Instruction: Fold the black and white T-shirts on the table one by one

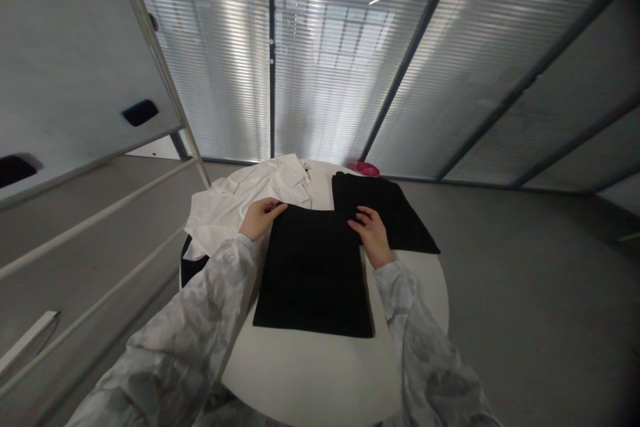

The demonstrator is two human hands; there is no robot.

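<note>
A folded black cloth [315, 273], roughly rectangular, lies in front of me on a round white table [310, 373]. My left hand [260, 217] pinches its far left corner between thumb and fingers. At the far right corner, my right hand [371, 233] grips the same edge, fingers bent over it. That far edge sags slightly between the two hands, while the near edge rests flat. Just beyond my right hand lies a second folded black cloth [400, 213]. Crumpled white fabric [233, 197] is heaped beside my left hand, draping over the table's left edge.
A pink-red object [367, 169], perhaps a small basket, sits at the table's far edge. On the left stands a board [65, 53] on a frame with pale rails [100, 227]. Ribbed translucent panels [330, 67] form a wall behind the table. Grey floor [520, 280] surrounds it.
</note>
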